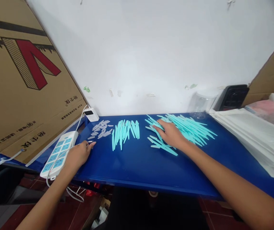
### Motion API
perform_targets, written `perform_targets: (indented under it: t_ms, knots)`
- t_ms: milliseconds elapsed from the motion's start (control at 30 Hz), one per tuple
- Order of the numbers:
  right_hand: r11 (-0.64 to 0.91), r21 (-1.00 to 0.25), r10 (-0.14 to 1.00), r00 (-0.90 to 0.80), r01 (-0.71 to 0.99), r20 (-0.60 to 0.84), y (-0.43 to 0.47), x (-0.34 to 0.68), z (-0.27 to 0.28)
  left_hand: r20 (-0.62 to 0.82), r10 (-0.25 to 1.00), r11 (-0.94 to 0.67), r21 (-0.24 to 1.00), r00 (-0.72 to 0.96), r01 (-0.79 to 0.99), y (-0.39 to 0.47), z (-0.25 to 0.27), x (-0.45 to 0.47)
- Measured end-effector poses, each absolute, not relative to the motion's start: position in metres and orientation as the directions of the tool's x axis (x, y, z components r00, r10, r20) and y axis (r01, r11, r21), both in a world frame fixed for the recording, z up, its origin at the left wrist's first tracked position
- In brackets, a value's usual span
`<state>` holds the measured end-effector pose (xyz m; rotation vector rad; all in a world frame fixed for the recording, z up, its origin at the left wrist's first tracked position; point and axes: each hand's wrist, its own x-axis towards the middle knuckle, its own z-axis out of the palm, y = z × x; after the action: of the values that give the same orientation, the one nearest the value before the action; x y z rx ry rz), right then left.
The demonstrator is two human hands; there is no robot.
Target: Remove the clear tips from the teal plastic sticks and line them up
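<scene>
Many teal sticks [191, 129] flank the right hand [171, 133], grip unclear; left hand [78, 154] pinches a pale piece [90, 141].

Soft, fairly even light fills the white painted wall [132, 57] before me, palest around its middle and dulling to near-dark in the top right corner. The glossy blue tabletop [132, 169] carries a faint sheen, while the dark red tiled floor [82, 209] below sinks into shadow. Wide-angle distortion bows straight edges and stretches my bare right forearm [223, 172]. Small print on the brown cardboard box [7, 105] looks soft; the clear plastic jar [201, 103] almost melts into the wall.
</scene>
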<state>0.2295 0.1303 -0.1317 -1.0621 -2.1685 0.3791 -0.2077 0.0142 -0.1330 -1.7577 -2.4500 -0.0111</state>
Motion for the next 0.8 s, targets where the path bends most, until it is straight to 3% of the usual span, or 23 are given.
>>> perform_targets:
  t_ms: [167, 267, 333, 400, 467, 533, 600, 667, 733, 800]
  knots:
    - [0.620, -0.523, 0.784, -0.441, 0.585, 0.438, 0.130, 0.230, -0.130, -0.003, 0.950, 0.308, -0.175, -0.313, 0.935, 0.027, -0.130, -0.199]
    - [0.621, -0.520, 0.783, -0.441, 0.586, 0.438, 0.130, 0.230, -0.130, -0.045, 0.969, 0.234, -0.130, -0.242, 0.963, 0.033, -0.128, -0.196]
    - [0.623, -0.516, 0.781, -0.440, 0.587, 0.443, 0.130, 0.230, -0.130, -0.046, 0.981, 0.191, 0.009, -0.190, 0.982, 0.035, -0.125, -0.195]
    - [0.628, -0.509, 0.777, -0.437, 0.589, 0.452, 0.131, 0.230, -0.131, -0.056, 0.988, 0.155, 0.285, -0.145, 0.946, 0.035, -0.122, -0.194]
    - [0.632, -0.502, 0.773, -0.436, 0.591, 0.460, 0.132, 0.230, -0.131, -0.082, 0.990, 0.143, 0.628, -0.118, 0.765, 0.035, -0.118, -0.193]
    - [0.635, -0.496, 0.771, -0.435, 0.593, 0.466, 0.133, 0.230, -0.130, -0.101, 0.990, 0.135, 0.894, -0.102, 0.428, 0.037, -0.112, -0.194]
    - [0.636, -0.491, 0.769, -0.432, 0.595, 0.472, 0.133, 0.230, -0.130, -0.102, 0.993, 0.106, 0.993, -0.063, 0.061, 0.041, -0.106, -0.196]
    - [0.638, -0.486, 0.766, -0.430, 0.597, 0.477, 0.133, 0.231, -0.130, -0.095, 0.995, 0.087, 0.977, -0.031, -0.193, 0.046, -0.102, -0.200]
    - [0.641, -0.482, 0.763, -0.431, 0.597, 0.481, 0.134, 0.231, -0.130, -0.095, 0.993, 0.076, 0.970, -0.073, -0.229, 0.052, -0.102, -0.203]
    - [0.644, -0.479, 0.760, -0.433, 0.596, 0.484, 0.134, 0.231, -0.130, -0.082, 0.976, 0.070, 0.995, -0.202, -0.066, 0.059, -0.105, -0.203]
